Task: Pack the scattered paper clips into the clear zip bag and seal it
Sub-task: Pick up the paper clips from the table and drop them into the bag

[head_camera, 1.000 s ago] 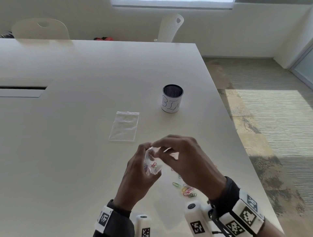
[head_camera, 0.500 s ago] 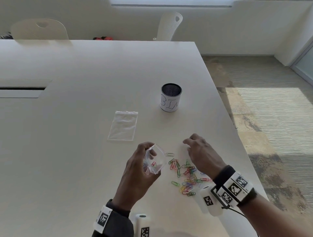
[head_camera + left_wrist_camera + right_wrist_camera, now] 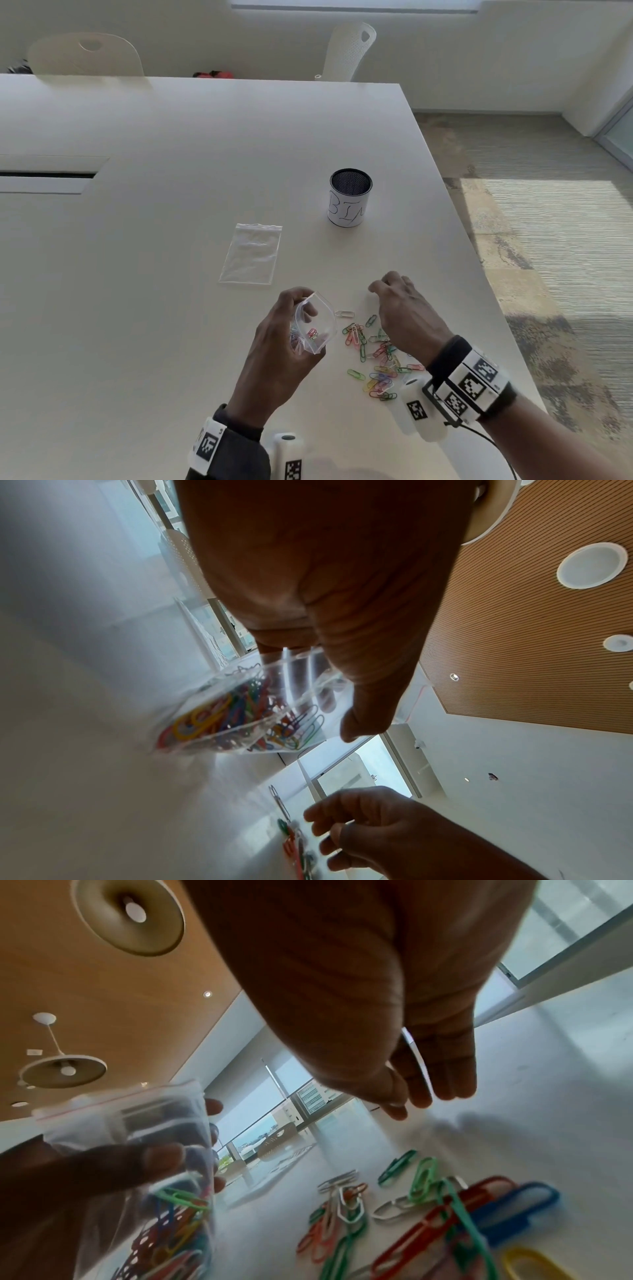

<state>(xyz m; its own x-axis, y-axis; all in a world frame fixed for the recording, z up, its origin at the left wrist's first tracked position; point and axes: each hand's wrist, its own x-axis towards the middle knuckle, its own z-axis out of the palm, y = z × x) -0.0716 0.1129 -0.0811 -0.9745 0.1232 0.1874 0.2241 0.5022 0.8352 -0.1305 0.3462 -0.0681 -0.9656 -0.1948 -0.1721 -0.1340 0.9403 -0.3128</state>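
Note:
My left hand grips a small clear zip bag just above the table, its mouth open toward the right. Several coloured paper clips lie in the bag. More coloured paper clips lie scattered on the white table to the right of the bag, and a single white clip lies near the bag's mouth. My right hand hovers over the far side of that pile with its fingers relaxed and pointing down, holding nothing. The right wrist view shows the pile just below the palm.
A second clear zip bag lies flat and empty beyond the left hand. A mesh cup labelled BIN stands farther back on the right. The table's right edge runs close to the right hand. Two chairs stand at the far side.
My right hand has left the bag's mouth and moved right, down over the pile of clips. The left hand still holds the bag in the same place.

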